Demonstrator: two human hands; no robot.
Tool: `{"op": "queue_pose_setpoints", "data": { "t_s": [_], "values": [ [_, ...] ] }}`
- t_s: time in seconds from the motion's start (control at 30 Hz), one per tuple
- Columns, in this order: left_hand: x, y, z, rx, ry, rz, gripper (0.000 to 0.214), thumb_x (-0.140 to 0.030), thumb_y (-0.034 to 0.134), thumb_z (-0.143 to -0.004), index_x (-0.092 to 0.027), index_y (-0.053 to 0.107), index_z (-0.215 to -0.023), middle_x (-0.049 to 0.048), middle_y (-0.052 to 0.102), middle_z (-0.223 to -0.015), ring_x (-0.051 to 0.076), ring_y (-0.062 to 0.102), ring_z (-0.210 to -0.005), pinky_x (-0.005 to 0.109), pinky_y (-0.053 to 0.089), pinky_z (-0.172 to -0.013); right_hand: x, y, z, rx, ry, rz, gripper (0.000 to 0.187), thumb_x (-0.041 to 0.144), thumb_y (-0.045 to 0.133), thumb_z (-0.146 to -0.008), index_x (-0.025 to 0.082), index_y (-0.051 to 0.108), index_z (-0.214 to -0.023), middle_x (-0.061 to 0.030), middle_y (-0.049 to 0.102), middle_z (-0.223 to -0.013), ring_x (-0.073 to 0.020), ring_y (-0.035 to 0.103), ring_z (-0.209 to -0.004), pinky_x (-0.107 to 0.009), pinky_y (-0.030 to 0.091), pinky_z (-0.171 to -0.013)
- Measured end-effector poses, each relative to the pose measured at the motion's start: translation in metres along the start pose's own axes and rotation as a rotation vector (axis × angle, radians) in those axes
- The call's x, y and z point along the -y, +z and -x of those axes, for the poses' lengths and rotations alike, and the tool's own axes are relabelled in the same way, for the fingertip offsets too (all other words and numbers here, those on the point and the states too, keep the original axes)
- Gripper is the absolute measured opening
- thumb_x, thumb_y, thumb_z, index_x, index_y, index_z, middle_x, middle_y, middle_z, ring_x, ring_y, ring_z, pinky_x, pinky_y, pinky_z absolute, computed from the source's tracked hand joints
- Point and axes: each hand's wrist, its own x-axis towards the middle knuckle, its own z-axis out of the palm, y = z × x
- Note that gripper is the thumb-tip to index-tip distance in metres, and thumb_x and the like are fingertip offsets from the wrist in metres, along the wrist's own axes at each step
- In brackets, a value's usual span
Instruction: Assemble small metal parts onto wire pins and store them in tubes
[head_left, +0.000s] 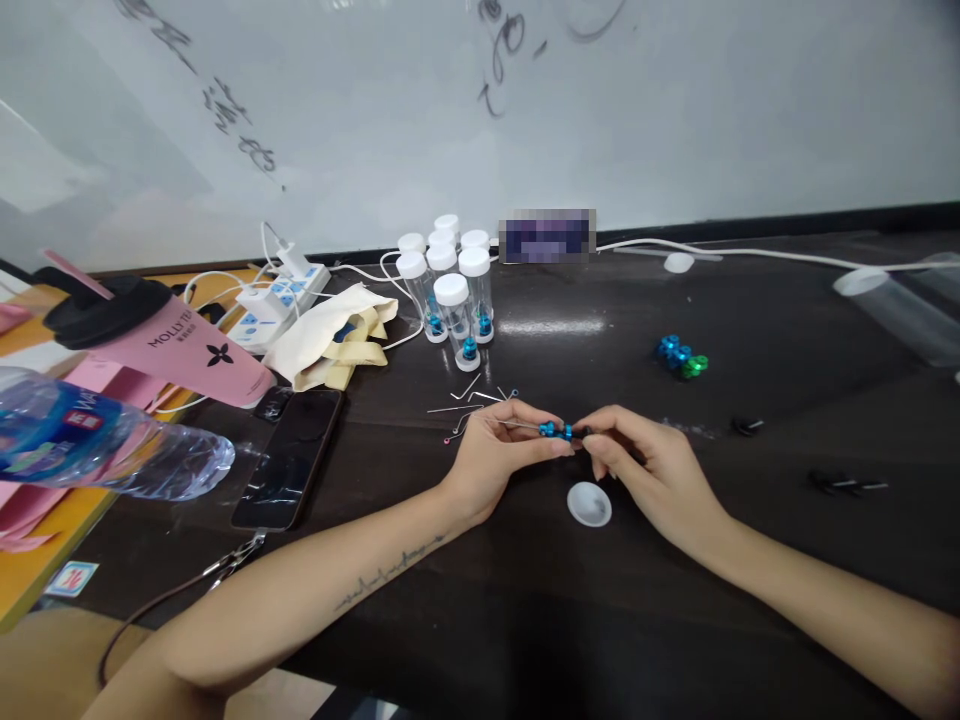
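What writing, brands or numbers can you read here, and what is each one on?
"MOLLY TE", on the pink cup; smaller characters beneath are too small to read.
"WA", on the bottle label; the rest is unclear.
Whiteboard: handwritten marks, not legible.
Small card: sign too blurred.
Purple item: pixelated, unreadable.

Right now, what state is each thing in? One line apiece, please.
Left hand: pinching a blue part
Right hand: pinching a black piece
White-capped tubes: capped, upright
Smartphone: flat, screen dark
Pink Molly Tea cup: lidded, straw in
Power strip: chargers plugged in
Water bottle: cap unseen
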Motion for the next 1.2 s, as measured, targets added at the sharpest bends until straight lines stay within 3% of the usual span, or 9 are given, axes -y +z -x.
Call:
{"op": "queue_pose_setpoints", "data": {
  "t_s": [0.1,0.17,0.33,0.53,0.67,0.87,1.03,1.2],
  "values": [
    [0.0002,-0.0001,0.0001,-0.001,-0.003,-0.007,0.025,-0.015,0.086,-0.060,-0.015,0.072,-0.081,0.0014,0.075,-0.077,0.015,0.071,-0.073,0.031,0.054,-0.081,0.0004,0.0001,-0.0003,0.022,-0.010,0.002,0.017,0.030,0.051,-0.097,0.021,0.063,-0.089,0.0031,0.058,-0.062,-0.0123,0.057,-0.055,-0.026,0.042,-0.056],
    [0.0008,-0.0007,-0.0003,-0.011,0.000,-0.004,0.025,-0.014,0.086,-0.060,-0.015,0.072,-0.081,0.0012,0.075,-0.078,0.014,0.070,-0.073,0.030,0.054,-0.079,-0.0010,0.0008,0.0007,0.007,-0.015,0.011,0.010,0.027,0.055,-0.095,0.022,0.063,-0.094,0.0035,0.057,-0.063,-0.0123,0.057,-0.055,-0.026,0.043,-0.056],
    [0.0017,-0.0015,-0.0008,-0.020,0.011,-0.002,0.026,-0.013,0.086,-0.060,-0.015,0.072,-0.081,0.0005,0.075,-0.079,0.012,0.069,-0.074,0.026,0.053,-0.077,-0.0049,0.0021,0.0031,-0.048,-0.090,0.000,0.012,0.017,0.060,-0.091,0.024,0.063,-0.100,0.0008,0.062,-0.085,-0.0103,0.058,-0.057,-0.026,0.046,-0.058],
    [0.0011,-0.0008,-0.0002,-0.016,-0.004,-0.006,0.026,-0.014,0.086,-0.059,-0.015,0.072,-0.081,0.0009,0.075,-0.078,0.013,0.069,-0.073,0.028,0.054,-0.078,-0.0043,0.0010,0.0025,-0.015,-0.033,0.019,0.007,0.024,0.061,-0.092,0.024,0.063,-0.099,0.0026,0.059,-0.066,-0.0139,0.058,-0.057,-0.026,0.044,-0.054],
    [0.0010,-0.0014,-0.0004,-0.020,-0.011,-0.009,0.027,-0.015,0.086,-0.059,-0.015,0.072,-0.081,0.0007,0.074,-0.078,0.013,0.069,-0.073,0.029,0.053,-0.080,-0.0033,0.0013,0.0026,-0.050,-0.119,0.025,0.011,0.018,0.060,-0.092,0.025,0.064,-0.100,-0.0016,0.065,-0.089,-0.0125,0.059,-0.061,-0.027,0.047,-0.058],
    [0.0008,-0.0013,0.0000,-0.015,-0.015,-0.019,0.027,-0.016,0.087,-0.058,-0.015,0.071,-0.081,0.0018,0.075,-0.078,0.015,0.070,-0.074,0.030,0.054,-0.080,-0.0018,-0.0002,0.0021,-0.028,-0.039,0.029,0.006,0.024,0.061,-0.092,0.024,0.065,-0.096,0.0032,0.058,-0.065,-0.0134,0.056,-0.057,-0.027,0.043,-0.056],
    [0.0014,-0.0012,-0.0003,-0.023,-0.011,-0.011,0.027,-0.015,0.087,-0.058,-0.015,0.071,-0.081,0.0006,0.075,-0.078,0.012,0.069,-0.073,0.027,0.054,-0.078,-0.0004,0.0012,0.0024,-0.076,-0.162,0.031,0.011,0.017,0.060,-0.091,0.024,0.064,-0.098,-0.0015,0.065,-0.092,-0.0136,0.060,-0.069,-0.028,0.047,-0.066],
    [-0.0002,0.0000,0.0006,-0.014,-0.022,-0.023,0.028,-0.016,0.087,-0.058,-0.015,0.071,-0.081,0.0019,0.075,-0.078,0.014,0.070,-0.073,0.029,0.054,-0.079,0.0007,0.0005,0.0006,-0.041,-0.031,0.017,0.008,0.028,0.061,-0.091,0.022,0.066,-0.090,0.0015,0.060,-0.067,-0.0138,0.056,-0.056,-0.026,0.043,-0.054]
  ]
}}
